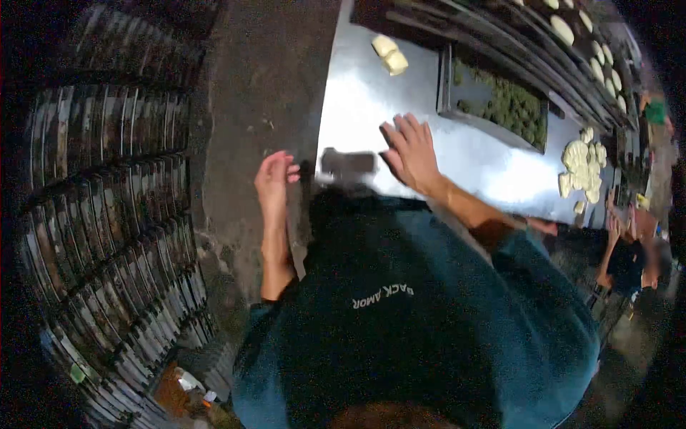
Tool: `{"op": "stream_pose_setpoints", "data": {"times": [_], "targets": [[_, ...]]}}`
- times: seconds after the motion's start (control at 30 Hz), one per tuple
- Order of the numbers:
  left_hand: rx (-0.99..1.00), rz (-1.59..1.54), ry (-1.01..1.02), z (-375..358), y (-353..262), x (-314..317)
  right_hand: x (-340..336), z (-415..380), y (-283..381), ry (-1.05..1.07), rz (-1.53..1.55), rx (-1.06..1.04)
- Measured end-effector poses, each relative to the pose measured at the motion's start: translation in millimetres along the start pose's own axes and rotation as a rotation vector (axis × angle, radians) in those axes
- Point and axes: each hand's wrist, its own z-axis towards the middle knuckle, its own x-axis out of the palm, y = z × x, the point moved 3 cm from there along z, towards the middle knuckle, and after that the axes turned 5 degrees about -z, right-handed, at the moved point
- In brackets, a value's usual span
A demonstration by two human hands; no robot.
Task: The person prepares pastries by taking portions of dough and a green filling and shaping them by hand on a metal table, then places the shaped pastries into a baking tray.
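My right hand (411, 150) is over the shiny metal worktop (457, 154), fingers stretched out and apart, with nothing in them. Just left of it, at the worktop's near edge, lies a dark, blocky item (348, 163) whose kind I cannot make out. My left hand (275, 171) hangs beyond the worktop's left edge, above the floor. Its fingers are loosely bent with gaps between them, and no object shows there. Two pale dough pieces (389, 56) sit side by side farther up the worktop, away from both hands.
A tray of greenish filling (500, 100) stands on the worktop, with a pile of dough pieces (584, 168) to its right. Stacked trays with pale dough ovals (562, 30) rise at the upper right. Metal racks (114, 207) line the left. Another person (629, 257) is at far right.
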Motion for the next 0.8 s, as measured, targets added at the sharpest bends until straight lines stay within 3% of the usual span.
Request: {"op": "stream_pose_setpoints", "data": {"times": [0.07, 0.13, 0.23, 0.33, 0.37, 0.4, 0.43, 0.47, 0.5, 0.53, 0.57, 0.6, 0.63, 0.73, 0.8], "targets": [[-0.009, 0.108, 0.057, 24, -13, 52, 15, -6, -3, 0.022, -0.168, -0.046], [0.244, 0.505, 0.172, 60, -22, 112, 11, 2, -2, 0.009, -0.079, -0.044], [0.324, 0.977, 0.225, 99, -34, 212, 17, -14, -18, -0.070, 0.146, -0.053], [0.262, 1.182, 0.226, 114, -31, 269, -14, -48, -17, 0.320, 0.241, 0.073], [0.408, 1.141, 0.223, 125, -17, 279, -24, -55, -22, 0.107, 0.310, 0.079], [0.421, 1.132, 0.215, 131, -11, 290, 11, -71, -46, 0.080, 0.260, 0.023], [0.591, 0.966, 0.202, 139, 4, 292, 18, -74, -55, 0.093, 0.364, -0.015], [0.608, 0.961, 0.161, 129, 0, 291, 8, -83, -67, 0.013, 0.271, -0.231], [0.589, 0.965, 0.296, 121, 2, 283, -21, -79, -82, 0.164, 0.383, -0.023], [0.468, 0.730, 0.357, 98, -1, 271, -67, -72, -90, 0.317, 0.502, 0.182], [0.514, 0.650, 0.394, 76, -4, 260, -111, -64, -105, 0.274, 0.565, 0.313], [0.338, 0.647, 0.405, 57, -6, 246, -146, -55, -127, 0.236, 0.630, 0.442], [0.190, 0.646, 0.436, 35, -14, 236, -177, -51, -163, -0.022, 0.599, 0.340], [-0.158, 0.085, 0.376, 14, 27, 199, -309, -18, -241, -0.617, 0.430, 0.186], [-0.231, -0.023, 0.368, -7, 26, 191, -359, 5, -309, -0.652, 0.338, 0.244]]}}
